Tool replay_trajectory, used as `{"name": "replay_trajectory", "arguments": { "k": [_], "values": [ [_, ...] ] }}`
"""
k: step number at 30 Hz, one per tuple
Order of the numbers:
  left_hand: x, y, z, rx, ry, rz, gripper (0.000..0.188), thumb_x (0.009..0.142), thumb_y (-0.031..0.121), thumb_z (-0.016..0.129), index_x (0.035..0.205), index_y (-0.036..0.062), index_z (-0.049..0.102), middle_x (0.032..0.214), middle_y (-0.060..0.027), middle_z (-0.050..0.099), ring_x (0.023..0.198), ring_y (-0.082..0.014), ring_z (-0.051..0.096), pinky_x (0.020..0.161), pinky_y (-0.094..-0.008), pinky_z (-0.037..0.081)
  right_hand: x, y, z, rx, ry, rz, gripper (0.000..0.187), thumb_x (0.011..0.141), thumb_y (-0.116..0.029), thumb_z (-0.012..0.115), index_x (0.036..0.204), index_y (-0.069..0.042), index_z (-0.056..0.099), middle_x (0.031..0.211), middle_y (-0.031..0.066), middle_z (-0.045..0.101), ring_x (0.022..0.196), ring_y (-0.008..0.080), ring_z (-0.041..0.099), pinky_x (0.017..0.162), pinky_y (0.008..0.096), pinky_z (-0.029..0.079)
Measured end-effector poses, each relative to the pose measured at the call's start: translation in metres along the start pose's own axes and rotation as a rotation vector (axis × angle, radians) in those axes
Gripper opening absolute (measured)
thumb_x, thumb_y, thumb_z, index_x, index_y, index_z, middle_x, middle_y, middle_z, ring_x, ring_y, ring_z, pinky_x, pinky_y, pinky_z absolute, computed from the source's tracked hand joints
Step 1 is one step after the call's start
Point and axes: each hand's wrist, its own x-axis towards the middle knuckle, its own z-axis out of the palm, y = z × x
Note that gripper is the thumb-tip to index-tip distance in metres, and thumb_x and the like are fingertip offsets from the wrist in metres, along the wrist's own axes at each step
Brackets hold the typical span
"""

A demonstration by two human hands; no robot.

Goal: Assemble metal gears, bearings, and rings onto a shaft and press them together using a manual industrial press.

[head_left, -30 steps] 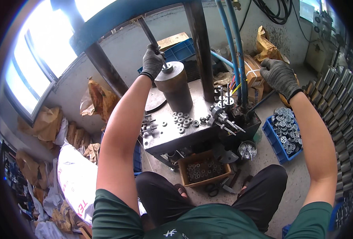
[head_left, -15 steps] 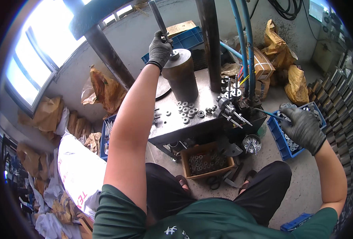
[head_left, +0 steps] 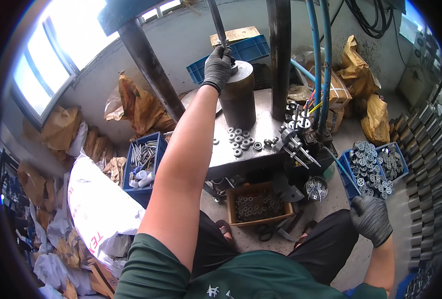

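Note:
My left hand (head_left: 218, 67), in a grey glove, reaches up to the top of a thick metal cylinder (head_left: 238, 102) on the press table. Its fingers are closed just below the lower end of an upright steel rod (head_left: 217, 21); what they grip is hidden. A small ring (head_left: 234, 68) sits on the cylinder beside the fingers. Low on the right, my gloved right hand (head_left: 372, 219) is closed at the lower end of a slanting blue lever (head_left: 344, 172). Several small metal rings (head_left: 238, 139) lie on the metal table (head_left: 221, 158) in front of the cylinder.
Blue crates of metal wheels (head_left: 368, 169) stand at the right. Below the table is a wooden box (head_left: 261, 219) of rings. Steel posts (head_left: 279, 60) flank the cylinder. At the left are a blue crate (head_left: 153, 192) and a white sack (head_left: 98, 199).
My right hand has come down and nearer to me, and the blue lever now slants steeply downward. My left hand stays by the cylinder's top. The whole view has shifted slightly.

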Motion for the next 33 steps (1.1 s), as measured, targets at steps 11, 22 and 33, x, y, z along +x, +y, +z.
{"name": "replay_trajectory", "arguments": {
  "k": [11, 22, 33],
  "values": [
    [-0.008, 0.009, 0.003, 0.047, 0.015, -0.016, 0.027, 0.104, 0.029, 0.058, 0.111, 0.0041, 0.066, 0.074, -0.0074, 0.065, 0.068, -0.0156, 0.061, 0.067, -0.0326, 0.051, -0.012, -0.003, 0.018, 0.005, 0.142, 0.086, 0.013, 0.078, -0.014, 0.069, 0.074, -0.004, 0.062, 0.072, 0.0187, 0.060, 0.072, 0.0410, 0.062, 0.065, 0.0500, 0.050],
    [-0.008, 0.010, 0.004, -0.093, -0.019, -0.078, 0.022, 0.104, 0.025, 0.060, 0.117, 0.0080, 0.066, 0.078, -0.0033, 0.062, 0.068, -0.0120, 0.062, 0.057, -0.0291, 0.059, -0.015, -0.003, 0.020, 0.044, 0.193, 0.126, 0.012, 0.080, -0.013, 0.068, 0.075, -0.004, 0.061, 0.075, 0.0201, 0.061, 0.075, 0.0415, 0.063, 0.067, 0.0495, 0.050],
    [-0.017, 0.026, 0.004, -0.157, -0.029, -0.132, 0.025, 0.104, 0.028, 0.060, 0.113, 0.0054, 0.067, 0.078, -0.0054, 0.064, 0.069, -0.0133, 0.064, 0.060, -0.0286, 0.060, -0.015, -0.004, 0.019, 0.065, 0.192, 0.143, 0.012, 0.081, -0.013, 0.068, 0.077, -0.003, 0.062, 0.076, 0.0208, 0.062, 0.077, 0.0418, 0.063, 0.068, 0.0485, 0.051]
  ]
}}
